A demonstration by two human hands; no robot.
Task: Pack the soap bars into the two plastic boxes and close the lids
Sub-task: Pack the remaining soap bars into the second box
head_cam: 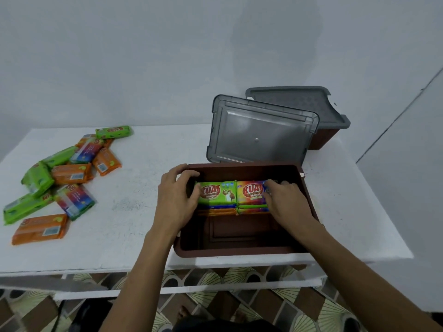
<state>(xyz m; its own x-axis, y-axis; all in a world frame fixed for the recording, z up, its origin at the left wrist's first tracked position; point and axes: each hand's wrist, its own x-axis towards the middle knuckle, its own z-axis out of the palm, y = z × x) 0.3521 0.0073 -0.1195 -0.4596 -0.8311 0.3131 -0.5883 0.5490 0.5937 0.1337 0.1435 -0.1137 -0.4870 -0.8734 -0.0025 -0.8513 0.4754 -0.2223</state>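
Near brown box [239, 252] open; two stacks of wrapped soap bars sit side by side towards its far wall, green bar [219, 192] topping the left, multicolour bar [250, 191] the right. Its translucent grey lid [261, 135] stands tilted behind it, leaning on the second brown box [323, 140], which carries a dark grey lid [294, 101]. Loose bars [72, 173], green, orange and multicolour, lie heaped well apart to the left.

A white table [143, 212] stands against a plain pale wall [119, 56], over a brown, fan-patterned tiled floor [263, 305].

The left hand [176, 200] and right hand [285, 202] are bare; both forearms [143, 267] are bare and slim along their whole visible length; a dark garment [227, 328] shows between them at the near edge.
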